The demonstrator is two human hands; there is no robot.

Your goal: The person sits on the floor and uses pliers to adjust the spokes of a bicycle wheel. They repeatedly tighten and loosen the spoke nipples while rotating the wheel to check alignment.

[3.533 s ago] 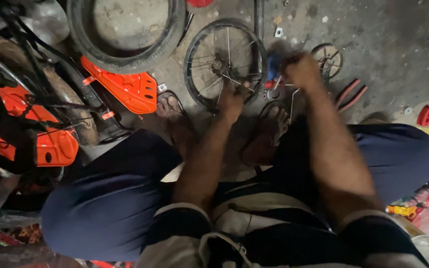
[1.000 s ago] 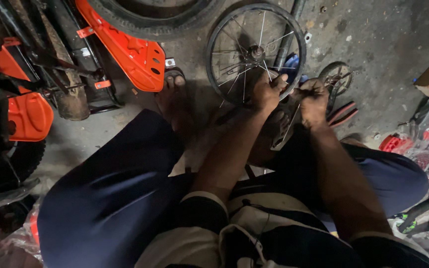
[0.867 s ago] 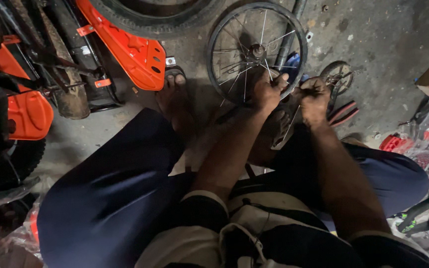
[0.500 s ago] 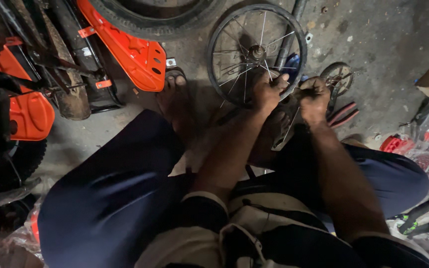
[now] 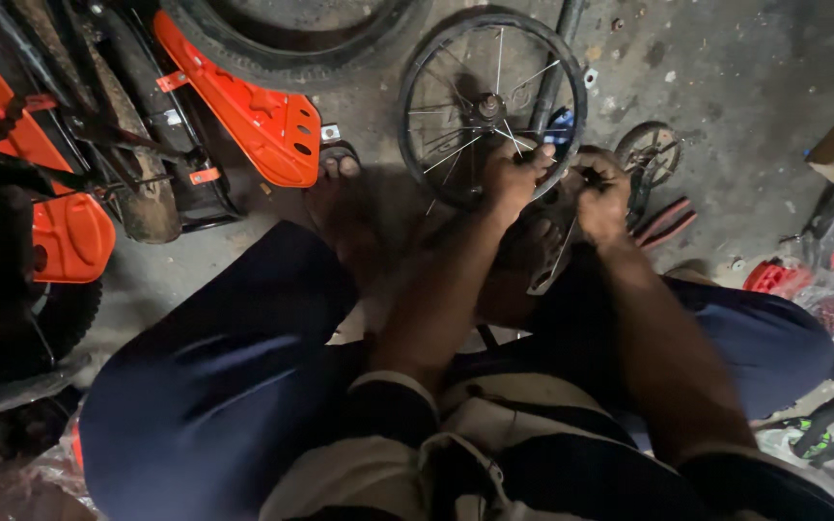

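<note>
Landmark: small spoked bicycle wheel (image 5: 489,106), lying on concrete floor (image 5: 745,68). Far left of it: orange chain guards (image 5: 243,101), a loose tyre (image 5: 291,43) just beside. Left hand (image 5: 512,178) grips the wheel's near rim, fingers closed. Right hand (image 5: 602,193), just right of the rim, is clenched on something small; can't tell what. Small training wheel (image 5: 651,152) right of it.

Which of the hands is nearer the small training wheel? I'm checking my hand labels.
Right. The right hand sits just beside the small training wheel, at its left edge. The left hand is farther off, on the rim of the spoked wheel.
</note>
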